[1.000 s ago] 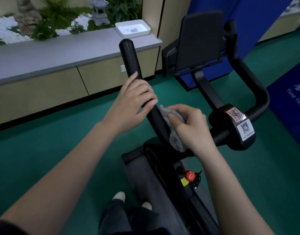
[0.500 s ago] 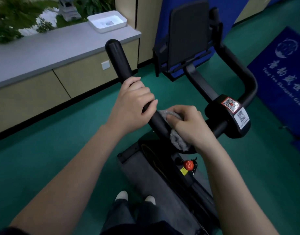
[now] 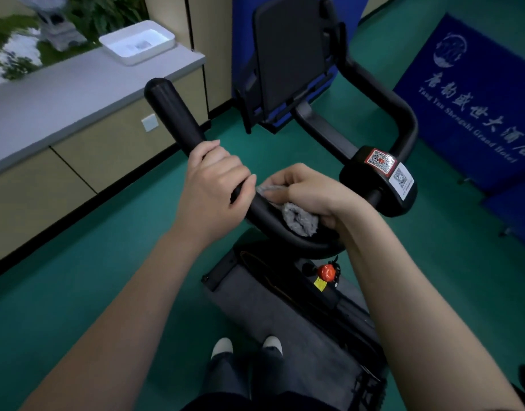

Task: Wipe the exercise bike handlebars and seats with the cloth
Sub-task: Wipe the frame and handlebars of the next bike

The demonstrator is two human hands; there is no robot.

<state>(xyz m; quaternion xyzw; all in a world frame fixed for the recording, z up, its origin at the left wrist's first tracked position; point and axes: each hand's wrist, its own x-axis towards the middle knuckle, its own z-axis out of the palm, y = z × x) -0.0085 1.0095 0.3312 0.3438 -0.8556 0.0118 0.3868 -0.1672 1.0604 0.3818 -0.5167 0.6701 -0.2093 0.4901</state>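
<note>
The exercise bike's black handlebar [image 3: 172, 111] curves from its upper-left end down to the centre and up round the right side. My left hand [image 3: 216, 185] grips the left bar with fingers curled over it. Just right of it, my right hand [image 3: 308, 191] holds a grey cloth [image 3: 300, 219] bunched against the low bend of the bar. A dark screen holder [image 3: 285, 51] stands at the front. The seat is out of view.
A hub with QR-code stickers [image 3: 385, 173] sits right of my hands. A red knob [image 3: 326, 272] is on the frame below. A grey counter [image 3: 77, 84] with a white tray [image 3: 136, 43] runs along the left. A blue mat [image 3: 477, 99] lies at right on green floor.
My right hand has worked the cloth slightly down and round the bend of the bar. My left hand keeps its grip. The camera has tilted down and shifted.
</note>
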